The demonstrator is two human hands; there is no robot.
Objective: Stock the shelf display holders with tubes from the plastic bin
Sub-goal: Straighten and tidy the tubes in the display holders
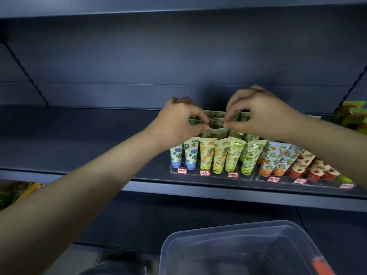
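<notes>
Plastic bin at 5 o'clock looks nearly empty, with one blurred orange item in its corner. Clear holders sit at 3 o'clock on the shelf, tubes standing cap-down. Left hand and right hand pinch crimped tube tops in the back rows. Tubes are likely light, squashy and slick, so grip the flat crimp.

Reaching forward and up with both bare forearms, wrists level. Holding the left hand and right hand palm-down, near each other but not touching, fingers curled, each thumb and forefinger pinching at the tops of the tubes between them.
</notes>
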